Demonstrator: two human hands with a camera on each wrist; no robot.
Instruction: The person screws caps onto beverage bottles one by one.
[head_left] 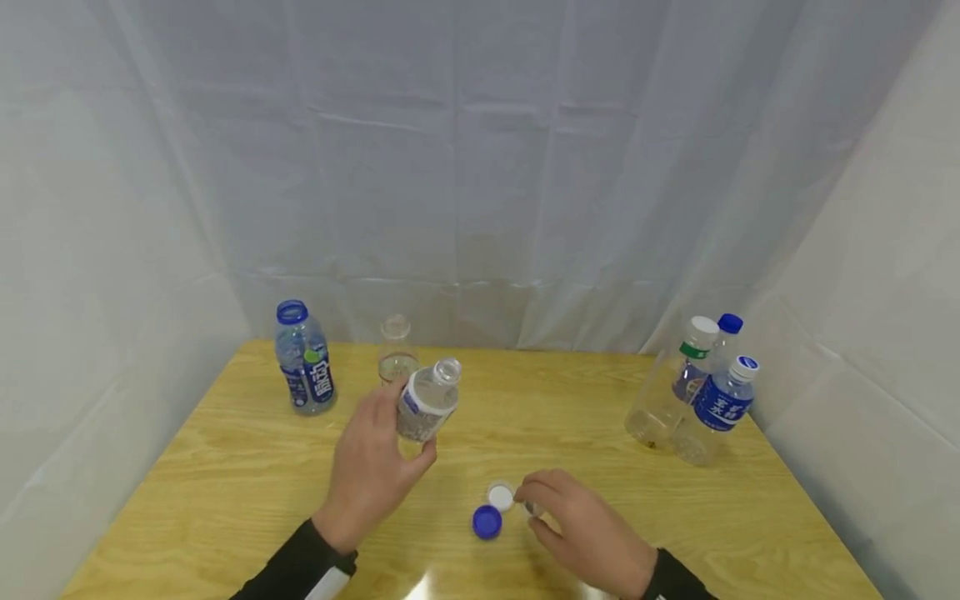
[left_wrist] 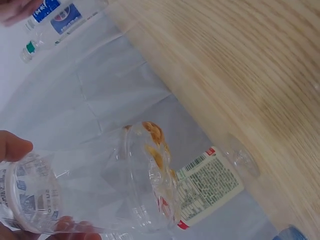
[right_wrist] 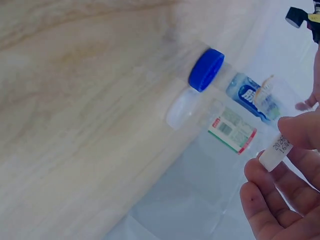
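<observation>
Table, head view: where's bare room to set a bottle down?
The table is bare between the clear rear bottle and the three capped bottles, and left of the left hand, in front of the blue bottle. It is crowded among those bottles and at the blue cap and white cap beside the right hand.

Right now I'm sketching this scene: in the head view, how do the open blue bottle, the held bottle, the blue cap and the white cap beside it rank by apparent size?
1. Open blue bottle
2. Held bottle
3. Blue cap and white cap: too alike to rank
</observation>
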